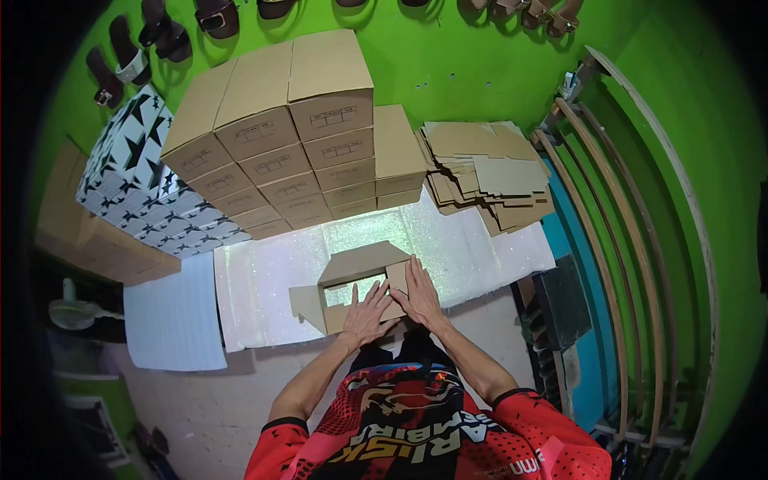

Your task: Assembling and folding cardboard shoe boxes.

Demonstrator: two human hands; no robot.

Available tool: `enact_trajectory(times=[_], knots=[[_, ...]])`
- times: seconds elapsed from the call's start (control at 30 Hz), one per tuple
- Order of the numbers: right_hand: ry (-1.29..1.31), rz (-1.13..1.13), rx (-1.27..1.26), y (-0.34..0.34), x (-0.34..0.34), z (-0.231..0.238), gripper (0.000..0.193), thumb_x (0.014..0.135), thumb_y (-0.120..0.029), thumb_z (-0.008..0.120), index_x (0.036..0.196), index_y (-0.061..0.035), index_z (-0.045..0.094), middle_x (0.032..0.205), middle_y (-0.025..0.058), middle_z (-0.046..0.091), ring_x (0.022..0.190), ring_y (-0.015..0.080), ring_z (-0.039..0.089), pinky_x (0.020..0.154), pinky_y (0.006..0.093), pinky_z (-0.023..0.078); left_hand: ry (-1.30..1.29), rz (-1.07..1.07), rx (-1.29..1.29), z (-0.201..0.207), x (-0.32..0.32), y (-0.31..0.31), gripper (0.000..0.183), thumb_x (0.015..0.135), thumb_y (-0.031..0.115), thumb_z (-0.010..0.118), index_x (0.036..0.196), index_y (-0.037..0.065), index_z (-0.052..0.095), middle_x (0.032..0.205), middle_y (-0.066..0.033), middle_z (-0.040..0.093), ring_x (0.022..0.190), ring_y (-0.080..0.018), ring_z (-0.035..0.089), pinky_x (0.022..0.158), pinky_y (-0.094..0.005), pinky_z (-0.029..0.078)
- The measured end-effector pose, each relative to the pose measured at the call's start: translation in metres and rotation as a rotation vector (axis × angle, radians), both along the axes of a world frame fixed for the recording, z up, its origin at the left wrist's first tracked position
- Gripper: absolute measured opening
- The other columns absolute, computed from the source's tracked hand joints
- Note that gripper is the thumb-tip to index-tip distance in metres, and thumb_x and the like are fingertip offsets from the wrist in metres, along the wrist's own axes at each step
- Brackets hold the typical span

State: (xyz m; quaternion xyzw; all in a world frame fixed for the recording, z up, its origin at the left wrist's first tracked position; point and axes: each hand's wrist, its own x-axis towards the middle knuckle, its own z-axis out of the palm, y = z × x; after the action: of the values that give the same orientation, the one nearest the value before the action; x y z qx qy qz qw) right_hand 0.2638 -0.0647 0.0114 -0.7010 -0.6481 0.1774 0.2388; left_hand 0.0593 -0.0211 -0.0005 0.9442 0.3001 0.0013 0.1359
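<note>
A partly folded brown cardboard box (364,258) stands on the shiny, whitish tabletop (272,276) in front of me. Its middle is see-through to the table, and a flap sticks out at its left end. My left hand (369,313) lies with fingers spread on the box's near wall. At the right end, my right hand (419,293) rests over the corner, fingers stretched along the end panel and thumb toward the left hand. Neither hand wraps round anything.
Behind the box rise stacked brown cartons (332,72), with black-and-white star-patterned boxes (132,152) to their left. Flat cardboard sheets (480,144) lie piled at the back right. A wooden rack (632,208) stands right; sandals (216,16) hang on the green wall.
</note>
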Motion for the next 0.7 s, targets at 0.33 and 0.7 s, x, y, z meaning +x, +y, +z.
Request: enact_trajectory(times=[0.33, 0.7], knots=[[-0.29, 0.106, -0.116, -0.053, -0.008, 0.005, 0.104, 0.098, -0.073, 0.051, 0.167, 0.0008, 0.024, 0.175, 0.0218, 0.018, 0.163, 0.0391, 0.015, 0.128, 0.0645, 0.005, -0.079, 0.022, -0.046, 0.007, -0.004, 0.001, 0.089, 0.098, 0.061, 0.056, 0.169, 0.016, 0.026, 0.175, -0.0099, 0.025, 0.161, -0.0291, 0.024, 0.129, -0.0658, 0.01], [-0.249, 0.208, -0.034, -0.027, -0.001, -0.003, 0.09, 0.098, -0.07, 0.053, 0.163, -0.0092, 0.039, 0.174, 0.0177, 0.026, 0.161, 0.0416, 0.018, 0.128, 0.0638, 0.014, -0.622, 0.615, 0.164, -0.011, -0.08, -0.068, 0.083, 0.096, 0.027, 0.076, 0.162, 0.002, 0.033, 0.167, -0.0252, 0.034, 0.158, -0.0413, 0.029, 0.128, -0.0593, 0.018]])
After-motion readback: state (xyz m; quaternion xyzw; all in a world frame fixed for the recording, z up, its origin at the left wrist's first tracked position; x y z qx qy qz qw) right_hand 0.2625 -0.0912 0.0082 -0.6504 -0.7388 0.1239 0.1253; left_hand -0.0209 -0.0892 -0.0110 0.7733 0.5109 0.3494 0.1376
